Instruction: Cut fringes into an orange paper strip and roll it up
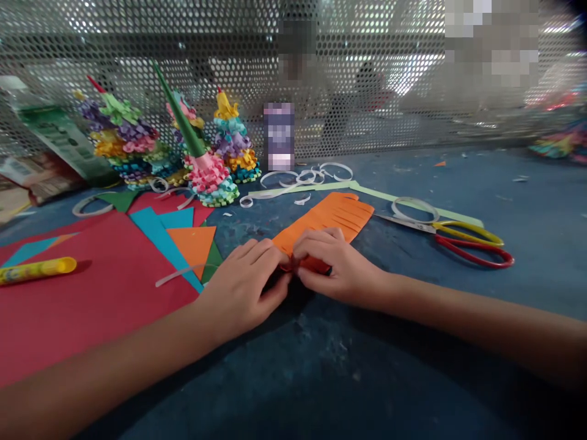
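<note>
gripping a red paper roll [312, 264] with both hands, left hand [243, 287] and right hand [337, 266] pinching it closely from either side. fringed orange paper strip [323, 217] lies on the blue table [413, 287], reaching in under both hands. scissors [403, 223] rest to the right, glue stick [36, 270] far left.

A fringed orange paper strip [323, 219] runs flat from a tight red paper roll [312, 264] — I pinch the roll between my left hand [243, 287] and right hand [338, 267].

Red-yellow scissors [468, 233], prob. a glue stick [36, 270], paper trees [128, 143].
</note>
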The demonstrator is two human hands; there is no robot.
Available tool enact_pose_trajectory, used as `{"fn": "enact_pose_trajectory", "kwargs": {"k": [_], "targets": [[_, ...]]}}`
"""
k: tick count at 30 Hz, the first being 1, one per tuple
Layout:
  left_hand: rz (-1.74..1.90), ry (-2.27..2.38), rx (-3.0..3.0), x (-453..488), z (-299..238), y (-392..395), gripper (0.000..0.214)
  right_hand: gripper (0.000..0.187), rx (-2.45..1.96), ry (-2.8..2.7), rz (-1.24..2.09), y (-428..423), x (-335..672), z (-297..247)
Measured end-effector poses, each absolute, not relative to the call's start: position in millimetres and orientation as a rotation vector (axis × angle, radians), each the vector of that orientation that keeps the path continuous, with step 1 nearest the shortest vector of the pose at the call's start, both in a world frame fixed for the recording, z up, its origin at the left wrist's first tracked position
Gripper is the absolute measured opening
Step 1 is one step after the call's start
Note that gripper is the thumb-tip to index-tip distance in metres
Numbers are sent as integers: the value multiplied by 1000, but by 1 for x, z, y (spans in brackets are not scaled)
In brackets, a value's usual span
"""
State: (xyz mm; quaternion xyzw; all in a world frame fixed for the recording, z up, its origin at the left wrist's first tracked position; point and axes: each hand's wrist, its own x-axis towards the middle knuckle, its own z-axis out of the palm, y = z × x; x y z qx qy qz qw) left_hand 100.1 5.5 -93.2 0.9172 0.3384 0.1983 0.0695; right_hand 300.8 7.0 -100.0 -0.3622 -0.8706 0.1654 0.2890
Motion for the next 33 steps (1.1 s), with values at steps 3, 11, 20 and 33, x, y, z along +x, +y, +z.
{"fn": "enact_pose_trajectory", "kwargs": {"k": [3, 11, 20, 33], "targets": [[559, 1022, 2792, 99, -94, 5, 8, 11, -974, -2334, 480, 9, 300, -100], [525, 1073, 2806, 98, -94, 6, 17, 7, -943, -2351, 352, 5, 301, -104], [562, 1111, 2864, 100, -96, 4, 10, 9, -941, -2325, 469, 10, 302, -103], [487, 1123, 2895, 96, -95, 4, 27, 7, -926, -2300, 544, 12, 303, -104]]}}
